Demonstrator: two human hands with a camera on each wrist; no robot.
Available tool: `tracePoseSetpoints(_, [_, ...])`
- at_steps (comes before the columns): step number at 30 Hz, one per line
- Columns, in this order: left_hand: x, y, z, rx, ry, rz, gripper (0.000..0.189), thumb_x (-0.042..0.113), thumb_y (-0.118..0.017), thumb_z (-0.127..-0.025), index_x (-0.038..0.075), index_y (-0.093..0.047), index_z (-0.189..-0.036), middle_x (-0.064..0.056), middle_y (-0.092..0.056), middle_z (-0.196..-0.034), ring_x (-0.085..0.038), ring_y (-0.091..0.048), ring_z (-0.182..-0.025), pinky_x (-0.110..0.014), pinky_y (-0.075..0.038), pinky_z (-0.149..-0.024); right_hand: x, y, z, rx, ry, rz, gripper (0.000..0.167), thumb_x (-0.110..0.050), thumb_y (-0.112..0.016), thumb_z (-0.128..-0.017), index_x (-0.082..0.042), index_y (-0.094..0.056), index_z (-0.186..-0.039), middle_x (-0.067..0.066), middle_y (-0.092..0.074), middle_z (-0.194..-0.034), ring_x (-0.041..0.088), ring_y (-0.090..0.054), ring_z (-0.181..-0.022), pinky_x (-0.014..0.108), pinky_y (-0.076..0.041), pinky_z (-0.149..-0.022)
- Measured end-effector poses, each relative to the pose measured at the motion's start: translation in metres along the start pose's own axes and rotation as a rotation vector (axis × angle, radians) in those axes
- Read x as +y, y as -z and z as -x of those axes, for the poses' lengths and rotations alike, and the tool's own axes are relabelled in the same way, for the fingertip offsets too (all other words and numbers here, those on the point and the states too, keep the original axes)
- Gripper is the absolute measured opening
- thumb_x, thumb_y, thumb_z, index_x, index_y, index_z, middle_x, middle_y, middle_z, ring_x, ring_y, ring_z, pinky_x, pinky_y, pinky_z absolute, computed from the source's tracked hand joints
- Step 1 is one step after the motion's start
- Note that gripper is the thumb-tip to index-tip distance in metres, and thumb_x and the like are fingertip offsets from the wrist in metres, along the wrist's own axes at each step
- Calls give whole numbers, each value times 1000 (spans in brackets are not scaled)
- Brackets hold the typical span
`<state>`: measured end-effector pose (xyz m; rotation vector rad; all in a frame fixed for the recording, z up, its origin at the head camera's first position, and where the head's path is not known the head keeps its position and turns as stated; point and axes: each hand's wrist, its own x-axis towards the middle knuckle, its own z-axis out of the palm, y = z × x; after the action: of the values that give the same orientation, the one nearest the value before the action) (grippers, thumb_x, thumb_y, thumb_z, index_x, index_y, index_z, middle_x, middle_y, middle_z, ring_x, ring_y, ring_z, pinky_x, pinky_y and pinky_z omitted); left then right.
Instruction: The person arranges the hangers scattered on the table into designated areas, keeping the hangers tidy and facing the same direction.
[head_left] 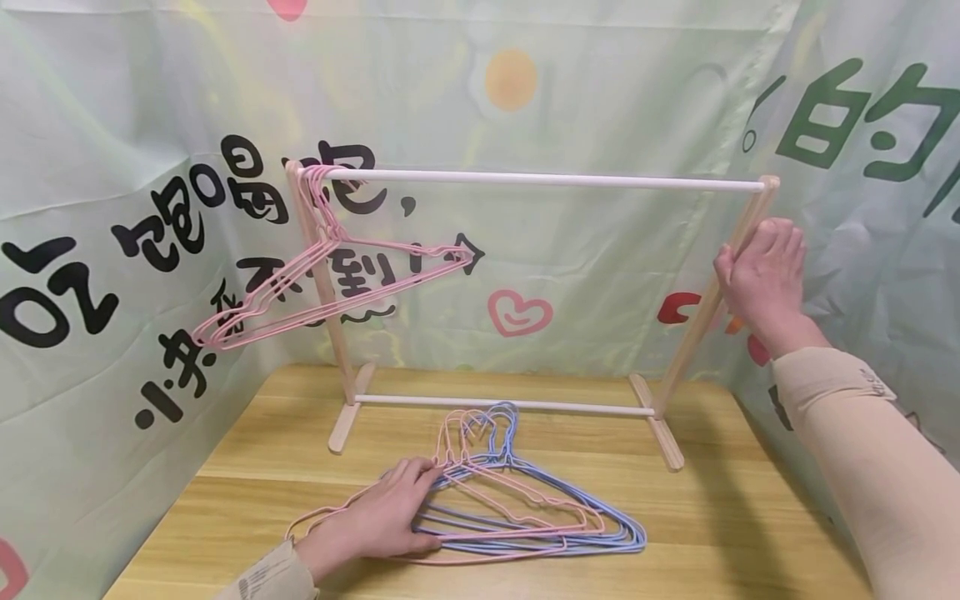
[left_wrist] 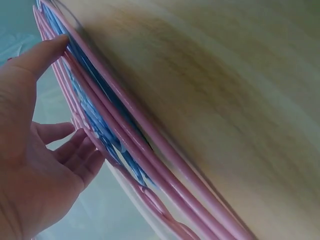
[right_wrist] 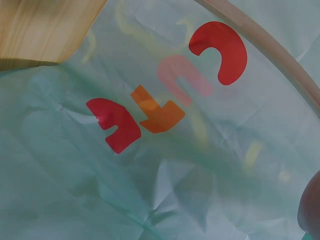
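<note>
My left hand (head_left: 382, 512) rests on a pile of wire hangers on the table. The pile mixes pink hangers (head_left: 525, 493) and blue hangers (head_left: 573, 482), hooks toward the rack. In the left wrist view my thumb (left_wrist: 47, 52) touches the long bars while the fingertips touch the sloping side of a pink hanger (left_wrist: 160, 175). My right hand (head_left: 765, 275) grips the right post (head_left: 693, 346) of a small clothes rack, thumb on its left side. Several pink hangers (head_left: 330, 237) hang together at the left end of the rack's white top rod (head_left: 540, 178).
The rack's lower white rod (head_left: 498, 404) runs just behind the pile, between two wooden feet (head_left: 663, 442). Printed cloth (head_left: 600, 100) surrounds the wooden table (head_left: 240, 500) at the back and sides.
</note>
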<state>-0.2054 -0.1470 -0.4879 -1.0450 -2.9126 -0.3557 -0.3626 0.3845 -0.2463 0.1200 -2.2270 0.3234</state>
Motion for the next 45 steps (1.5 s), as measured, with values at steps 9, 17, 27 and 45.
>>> tracePoseSetpoints(9, [3, 2, 1, -21, -14, -2, 94, 60, -78, -83, 5, -47, -153, -9, -51, -146, -27, -51, -132, -52, -45, -109, 2, 0, -1, 6, 0, 4, 36, -19, -46, -99, 10, -34, -118, 32, -32, -114, 51, -30, -105, 59, -25, -90])
tracePoseSetpoints(17, [2, -1, 2, 18, -6, 33, 96, 59, -80, -81, 7, -45, -154, -8, -49, -146, -25, -49, -131, -51, -45, -108, 2, -2, -1, 23, 19, 4, 36, -18, -47, -98, 10, -34, -117, 32, -32, -113, 51, -31, -104, 60, -25, -89])
tracePoseSetpoints(27, [2, 7, 2, 145, -29, 43, 101, 54, -86, -73, 7, -45, -153, -6, -47, -146, -22, -44, -133, -47, -43, -112, 1, 0, -1, 8, 13, 14, 36, -18, -46, -99, 10, -33, -118, 33, -31, -113, 51, -30, -104, 60, -25, -90])
tracePoseSetpoints(45, [1, 33, 4, 377, -72, 33, 99, 43, -94, -68, 2, -50, -147, -9, -50, -141, -23, -46, -127, -45, -48, -105, 0, -1, 0, 14, 8, 9, 36, -19, -46, -99, 10, -34, -117, 33, -32, -114, 51, -31, -105, 60, -25, -90])
